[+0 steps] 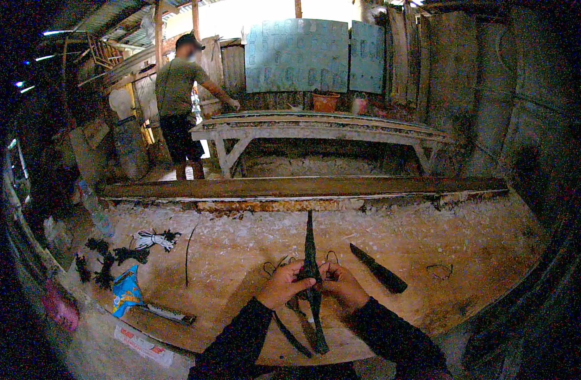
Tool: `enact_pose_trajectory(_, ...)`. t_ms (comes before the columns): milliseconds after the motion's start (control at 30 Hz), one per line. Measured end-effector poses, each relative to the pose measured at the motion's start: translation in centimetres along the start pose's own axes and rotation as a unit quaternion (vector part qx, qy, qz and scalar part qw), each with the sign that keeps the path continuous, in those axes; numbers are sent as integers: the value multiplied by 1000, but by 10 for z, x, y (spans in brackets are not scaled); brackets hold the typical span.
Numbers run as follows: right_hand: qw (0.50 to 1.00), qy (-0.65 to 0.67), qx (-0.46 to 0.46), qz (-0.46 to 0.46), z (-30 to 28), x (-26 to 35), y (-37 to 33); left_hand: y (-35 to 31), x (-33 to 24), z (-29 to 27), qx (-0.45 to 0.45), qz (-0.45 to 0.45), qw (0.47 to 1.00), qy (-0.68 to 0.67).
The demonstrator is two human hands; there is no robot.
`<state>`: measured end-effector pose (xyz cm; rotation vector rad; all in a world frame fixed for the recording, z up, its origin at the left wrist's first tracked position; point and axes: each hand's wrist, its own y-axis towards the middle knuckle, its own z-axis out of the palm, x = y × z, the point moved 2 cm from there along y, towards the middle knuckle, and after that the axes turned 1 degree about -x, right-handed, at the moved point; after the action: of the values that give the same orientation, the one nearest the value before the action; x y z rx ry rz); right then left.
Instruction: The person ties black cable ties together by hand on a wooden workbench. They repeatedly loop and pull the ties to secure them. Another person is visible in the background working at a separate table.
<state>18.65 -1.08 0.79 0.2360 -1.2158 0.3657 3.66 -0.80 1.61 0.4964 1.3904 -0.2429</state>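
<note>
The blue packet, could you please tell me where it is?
In the head view, the blue packet lies at the left of the near table, by the black bundles.

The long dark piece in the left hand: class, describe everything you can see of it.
The long dark piece is slim, tapering to a narrow far tip; its surface looks rough, its material unclear. It points away from the person over the brown tabletop. The left hand holds it mid-length, thumb across it; the right hand is close on its right, contact unclear.

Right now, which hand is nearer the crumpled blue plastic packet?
Left: the left hand lies right of the blue packet; the right hand is farther right, beyond the dark tapered piece.
</note>
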Motion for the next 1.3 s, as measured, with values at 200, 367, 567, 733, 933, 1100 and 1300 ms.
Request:
enact_pose_trajectory(200,1000,12,16,7,-3,-1,1,1,4,-2,14,12,1000,-12)
enact_pose_trajectory(367,999,44,-6,10,-1,-4,2,4,9,-7,6,29,999,19)
enact_pose_trajectory(567,993,96,-13,64,-5,6,-4,4,7,-14,-44,29,998,39)
enact_pose_trajectory(733,998,22,-64,17,0,16,-3,2,4,-11,-29,18,999,20)
enact_pose_trajectory(933,998,1,-54,24,0,19,-4,3,11,-7,-20,16,998,53)
enact_pose_trajectory(1100,999,9,-39,25,-1,15,-1,3,10,-5,-16,15,996,86)
enact_pose_trajectory(1300,999,37,-19,30,-4,12,1,2,13,-4,-16,9,994,109)
